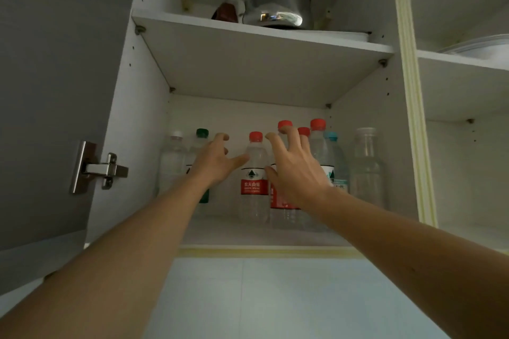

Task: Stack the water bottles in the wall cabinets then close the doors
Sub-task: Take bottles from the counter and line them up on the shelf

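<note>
**Both hands reach among bottles in an open wall cabinet**

The left hand (213, 162) and right hand (296, 170) flank a clear plastic red-capped water bottle (254, 179) upright on the lower white shelf (248, 234), each grip spread open, holding nothing. Neighbouring bottles crowd close; a careless nudge could topple them. Free room remains along the shelf's front edge.

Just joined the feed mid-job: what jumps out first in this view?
Two bare hands, left hand and right hand, reach into the open cabinet, fingers spread either side of a red-capped bottle at the front of the lower shelf. Behind it stands a row of clear bottles, including a green-capped bottle to the left and a capless bottle at far right. On the shelf above sits a shiny steel kettle.
</note>
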A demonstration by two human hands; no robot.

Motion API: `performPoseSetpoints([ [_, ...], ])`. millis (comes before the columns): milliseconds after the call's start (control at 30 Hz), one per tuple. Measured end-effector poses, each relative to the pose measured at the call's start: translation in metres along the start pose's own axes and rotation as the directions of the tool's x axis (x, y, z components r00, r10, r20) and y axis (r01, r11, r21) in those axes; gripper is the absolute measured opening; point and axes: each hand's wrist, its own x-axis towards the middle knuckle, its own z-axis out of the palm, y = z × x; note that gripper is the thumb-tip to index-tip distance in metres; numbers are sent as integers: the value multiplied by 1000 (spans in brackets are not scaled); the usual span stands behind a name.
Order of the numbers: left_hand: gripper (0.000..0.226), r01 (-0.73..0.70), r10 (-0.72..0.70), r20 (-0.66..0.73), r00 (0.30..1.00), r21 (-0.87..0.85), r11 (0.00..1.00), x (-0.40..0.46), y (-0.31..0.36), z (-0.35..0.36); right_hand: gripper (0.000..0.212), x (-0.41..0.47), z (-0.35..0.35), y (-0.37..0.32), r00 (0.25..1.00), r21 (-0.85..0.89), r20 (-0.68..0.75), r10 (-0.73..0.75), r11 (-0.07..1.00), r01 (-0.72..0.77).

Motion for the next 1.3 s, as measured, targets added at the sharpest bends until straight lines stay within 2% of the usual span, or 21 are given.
performPoseSetpoints([
  [133,95,34,-22,122,992,-100,994,-2,-7,12,70,-6,7,2,999,122,5,48,991,-48],
  [267,103,110,-47,307,950,-193,975,-7,-8,15,74,-10,12,-1,990,281,-68,125,954,-102],
  [400,92,149,-49,444,895,-194,970,-14,-1,21,72,-11,17,-7,968,419,-106,228,893,-164],
  [500,78,173,-46,485,873,-221,960,-16,1,22,67,-9,20,-9,941,503,-123,316,837,-215],
  [633,81,240,-64,525,849,-275,931,-13,-4,14,59,-12,24,-7,889,568,-103,446,760,-316],
  [900,75,332,-81,610,788,-309,891,-6,-10,8,65,-20,21,-18,854,596,-26,520,694,-405],
  [1000,76,348,-84,631,772,-307,886,-4,-11,5,66,-18,15,-15,834,651,18,552,626,-429],
  [1200,76,319,-98,595,798,-278,906,-1,-14,-3,56,-26,10,-7,809,750,80,582,500,-434],
  [1300,75,303,-104,576,811,-261,917,-2,-14,-5,58,-31,12,-12,815,709,139,562,518,-478],
])
